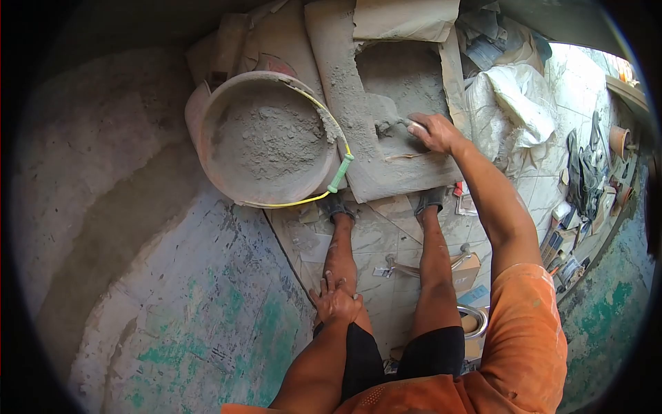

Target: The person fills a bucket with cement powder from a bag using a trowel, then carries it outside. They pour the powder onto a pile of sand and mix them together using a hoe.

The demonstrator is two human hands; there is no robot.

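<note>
My right hand [436, 132] is closed around the handle of a trowel [383, 110], whose cement-coated blade lies in the torn opening of a paper cement bag [338, 103]. Grey cement powder [400, 69] shows inside the bag around the blade. My left hand [336, 302] rests on my left knee with its fingers spread, holding nothing. To the left of the bag stands a bucket [195, 127] partly filled with lumpy grey cement mix [269, 145]. Its yellow wire handle with a green grip [340, 173] hangs over the right side of the rim.
A white sack [520, 103] lies crumpled right of the bag. Tools and oddments [569, 238] are scattered along the right side, near a clay pot [620, 140]. A metal ring-shaped item [476, 321] sits beside my right leg. The wall [207, 303] at left has flaking green paint.
</note>
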